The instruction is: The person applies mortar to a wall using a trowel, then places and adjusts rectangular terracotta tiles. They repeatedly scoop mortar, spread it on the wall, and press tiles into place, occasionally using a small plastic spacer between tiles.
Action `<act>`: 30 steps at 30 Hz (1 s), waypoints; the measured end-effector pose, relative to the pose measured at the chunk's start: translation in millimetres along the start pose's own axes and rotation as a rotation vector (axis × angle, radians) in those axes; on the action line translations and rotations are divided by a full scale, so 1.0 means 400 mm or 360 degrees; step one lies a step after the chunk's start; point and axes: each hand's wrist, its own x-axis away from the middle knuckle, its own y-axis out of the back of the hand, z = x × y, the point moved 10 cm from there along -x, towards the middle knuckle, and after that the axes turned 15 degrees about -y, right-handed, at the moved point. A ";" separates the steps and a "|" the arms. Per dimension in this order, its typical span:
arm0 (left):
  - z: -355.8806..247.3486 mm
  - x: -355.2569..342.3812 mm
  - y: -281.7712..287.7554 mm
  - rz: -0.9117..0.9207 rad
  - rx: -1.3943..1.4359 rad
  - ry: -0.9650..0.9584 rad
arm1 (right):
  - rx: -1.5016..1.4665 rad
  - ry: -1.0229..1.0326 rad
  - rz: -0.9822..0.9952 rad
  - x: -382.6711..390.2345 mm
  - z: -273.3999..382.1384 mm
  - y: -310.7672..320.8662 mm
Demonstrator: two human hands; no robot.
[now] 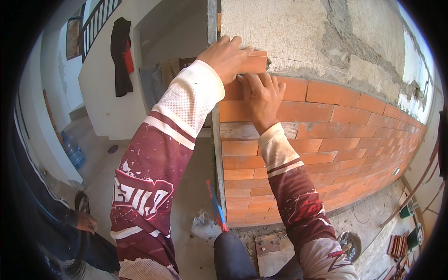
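Note:
An orange brick tile [258, 63] sits at the left end of the top row, against the mortar-covered wall. My left hand [226, 57] grips it, with fingers curled over its upper edge. Just below, my right hand [262, 95] is closed, with thumb and fingers pressed at the tile's lower edge. A small dark bit shows by the right thumb, too small to name. Rows of orange brick tiles [345, 95] cover the wall underneath. A thin string [310, 64] stretches along the wall above them.
A vertical edge strip [217, 154] borders the wall's left end. On the floor lie a clear plastic bag [205, 226] and a blue-and-red tool [216, 205]. A bucket [350, 245] and stacked tiles [398, 245] stand lower right. Another person's hand [87, 222] shows at lower left.

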 end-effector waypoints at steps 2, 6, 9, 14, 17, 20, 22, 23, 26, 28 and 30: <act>0.001 0.004 0.001 0.0024 -0.0009 0.0002 | 0.0027 0.0107 0.0011 0.002 0.009 -0.009; 0.005 0.000 -0.007 0.0003 -0.0014 -0.0003 | 0.0096 0.0394 0.0182 -0.006 0.018 -0.025; 0.006 0.002 -0.009 0.0000 -0.0006 -0.0004 | 0.0112 0.0552 0.0252 -0.010 0.031 -0.031; 0.004 -0.002 -0.007 0.0014 -0.0003 0.0011 | 0.0149 0.0758 0.0278 -0.011 0.043 -0.036; 0.002 0.000 -0.007 0.0002 0.0006 0.0005 | 0.0139 0.0854 0.0254 -0.006 0.045 -0.026; 0.002 0.000 -0.006 0.0047 -0.0022 0.0008 | 0.0095 0.0865 0.0263 -0.008 0.046 -0.023; 0.003 0.001 -0.003 0.0051 -0.0011 0.0022 | 0.0138 0.0870 0.0290 -0.010 0.055 -0.025; 0.003 0.002 -0.002 0.0052 -0.0006 0.0030 | 0.0160 0.0873 0.0304 -0.011 0.060 -0.025; 0.006 0.001 -0.011 0.0057 0.0048 0.0048 | 0.0208 0.0893 0.0352 -0.009 0.061 -0.028; 0.007 0.001 -0.014 0.0038 0.0038 0.0035 | 0.0223 0.0920 0.0377 -0.009 0.066 -0.029; 0.009 0.002 -0.013 0.0032 0.0028 0.0028 | 0.0231 0.0923 0.0400 -0.011 0.071 -0.032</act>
